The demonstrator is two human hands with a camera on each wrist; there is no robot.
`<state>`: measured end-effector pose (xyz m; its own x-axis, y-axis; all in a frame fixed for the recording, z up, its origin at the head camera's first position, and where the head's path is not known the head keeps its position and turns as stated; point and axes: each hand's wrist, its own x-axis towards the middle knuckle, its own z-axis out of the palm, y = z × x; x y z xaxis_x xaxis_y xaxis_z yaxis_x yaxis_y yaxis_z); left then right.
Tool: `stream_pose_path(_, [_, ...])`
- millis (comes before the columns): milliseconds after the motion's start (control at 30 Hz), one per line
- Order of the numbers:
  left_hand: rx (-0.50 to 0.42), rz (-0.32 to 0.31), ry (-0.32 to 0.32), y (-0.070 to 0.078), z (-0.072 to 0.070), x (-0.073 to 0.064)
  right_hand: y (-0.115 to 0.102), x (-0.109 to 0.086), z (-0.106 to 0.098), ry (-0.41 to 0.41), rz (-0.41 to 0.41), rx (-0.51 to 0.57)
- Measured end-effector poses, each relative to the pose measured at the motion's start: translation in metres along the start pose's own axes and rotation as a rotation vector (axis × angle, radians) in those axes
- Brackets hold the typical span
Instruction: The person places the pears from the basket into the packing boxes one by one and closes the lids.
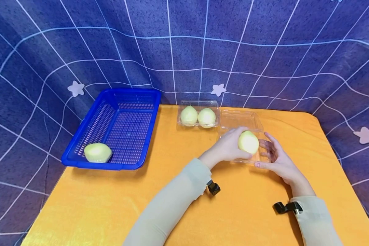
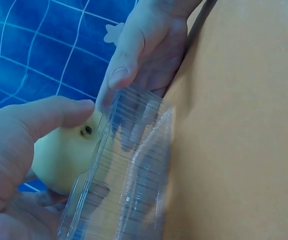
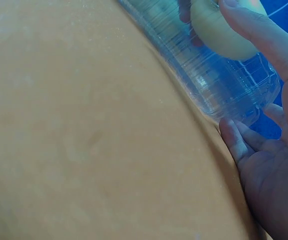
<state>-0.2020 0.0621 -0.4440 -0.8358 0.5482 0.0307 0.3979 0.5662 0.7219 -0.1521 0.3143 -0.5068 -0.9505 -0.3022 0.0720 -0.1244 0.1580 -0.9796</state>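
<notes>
My left hand (image 1: 229, 145) grips a round pale yellow pear (image 1: 248, 142), thumb and fingers around its sides. The pear is over the near half of an open clear plastic clamshell box (image 1: 240, 119), whose lid half lies back toward the wall. In the left wrist view, a dark spot marks the end of the pear (image 2: 58, 155), beside the ribbed wall of the box (image 2: 133, 165). At the box's right end is my right hand (image 1: 279, 164), fingers spread and slightly bent; its fingertips (image 3: 229, 131) are at the box's corner in the right wrist view.
A second clear box (image 1: 198, 102) holding two pears (image 1: 189, 116) stands at the back, left of the open one. On the left sits a blue plastic basket (image 1: 150, 130) with one pear (image 1: 97, 152) in its near corner. A blue cloth wall (image 1: 187, 51) borders the orange tabletop (image 1: 172, 191).
</notes>
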Motion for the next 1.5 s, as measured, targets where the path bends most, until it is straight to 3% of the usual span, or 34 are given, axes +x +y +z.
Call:
stream_pose_path(400, [0.128, -0.053, -0.009, 0.002, 0.007, 0.005, 0.003, 0.001, 0.000, -0.006, -0.021, 0.014])
stream_pose_path(867, [0.180, -0.014, -0.053, 0.008, 0.008, 0.012, 0.001, 0.002, 0.000, -0.002, -0.005, 0.015])
stream_pose_path(1500, [0.044, -0.056, -0.133, 0.010, 0.010, 0.015, 0.001, 0.001, -0.003, -0.021, 0.025, -0.002])
